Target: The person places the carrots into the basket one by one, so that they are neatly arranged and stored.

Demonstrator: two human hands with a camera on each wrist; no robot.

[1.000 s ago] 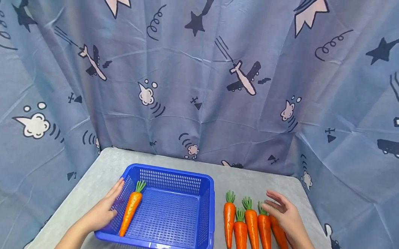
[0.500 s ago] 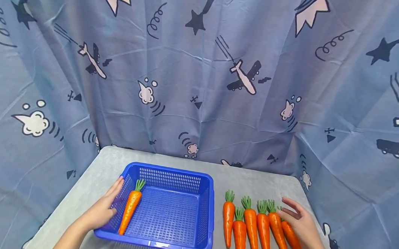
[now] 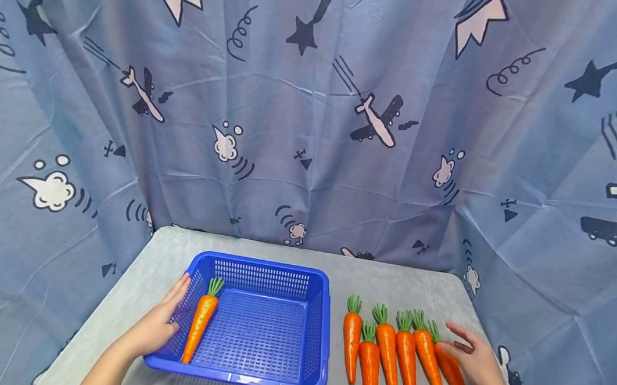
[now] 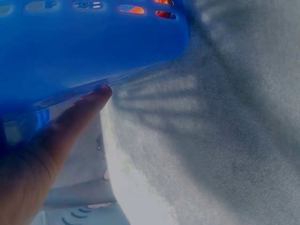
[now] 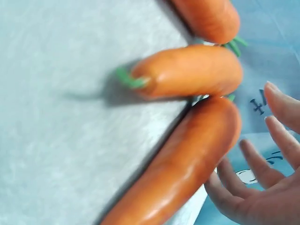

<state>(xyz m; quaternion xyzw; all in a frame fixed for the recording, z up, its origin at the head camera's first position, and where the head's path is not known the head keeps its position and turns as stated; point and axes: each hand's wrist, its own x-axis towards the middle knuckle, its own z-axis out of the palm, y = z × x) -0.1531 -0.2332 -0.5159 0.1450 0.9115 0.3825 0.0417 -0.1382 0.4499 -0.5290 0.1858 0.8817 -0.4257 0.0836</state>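
My left hand [image 3: 150, 328] rests with straight fingers along the left side of a blue plastic basket [image 3: 272, 382]. In the left wrist view, a straight digit [image 4: 75, 119] meets the basket's lower edge. One orange carrot [image 3: 200, 326] with green stalks lies inside, near the left wall. My right hand [image 3: 480, 364] hovers beside the rightmost carrot [image 3: 454, 374], fingers spread and slightly bent, holding nothing. From the right wrist view, the fingers are close to the thick orange body of a carrot [image 5: 183, 159], with another carrot [image 5: 187, 72] beyond it.
Several more carrots, including the leftmost carrot [image 3: 351, 340] and a middle carrot [image 3: 387, 353], lie side by side right of the basket, stalks pointing away. The grey tabletop [image 3: 414, 279] ends at a blue patterned curtain [image 3: 310, 158] behind and on both sides.
My right hand has moved right and toward me, away from the row, uncovering the rightmost carrots. The left hand, the basket and the carrot in it have stayed in place.
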